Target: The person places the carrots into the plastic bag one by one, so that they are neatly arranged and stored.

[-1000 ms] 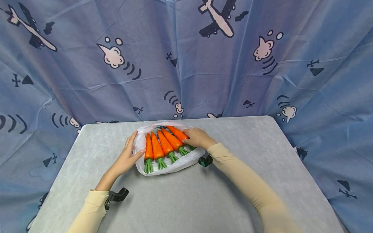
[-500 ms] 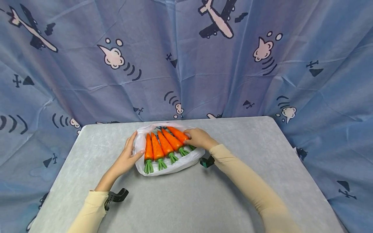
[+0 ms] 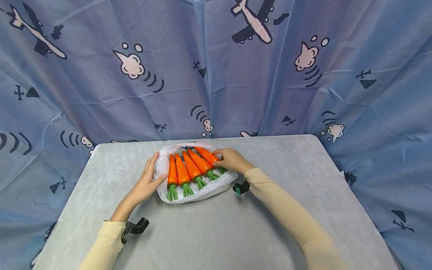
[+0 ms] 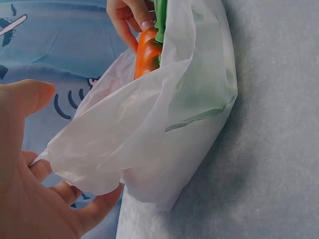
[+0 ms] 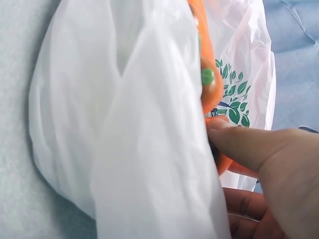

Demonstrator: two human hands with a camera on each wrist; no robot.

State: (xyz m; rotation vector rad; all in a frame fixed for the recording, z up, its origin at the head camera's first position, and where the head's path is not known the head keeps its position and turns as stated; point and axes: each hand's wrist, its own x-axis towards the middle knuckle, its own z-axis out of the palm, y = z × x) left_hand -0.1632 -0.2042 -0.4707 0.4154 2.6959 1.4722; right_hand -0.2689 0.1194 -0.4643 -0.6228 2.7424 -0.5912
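Observation:
Several orange carrots [image 3: 191, 165] with green stem tufts lie side by side in a white plastic bag [image 3: 216, 189], its mouth spread wide. My right hand [image 3: 232, 160] grips the rightmost carrot [image 3: 205, 154] near its stem end, thumb on top; in the right wrist view the bag's side [image 5: 144, 134] hides part of this grip. My left hand [image 3: 146, 183] lies along the bag's left side with the thumb apart from the fingers. From the left wrist view, its fingers [image 4: 99, 206] touch the outside of the rim while the thumb stands free.
The bag rests on a grey table [image 3: 209, 236], toward its far edge. Behind hangs a blue curtain [image 3: 168, 108] with plane prints. Green leaf print [image 5: 237, 107] shows on the bag's inner far wall. A black wrist mount [image 3: 136, 226] hangs below my left forearm.
My right hand has shifted very slightly to the right, still on the rightmost carrot. The left hand and the bag look unchanged.

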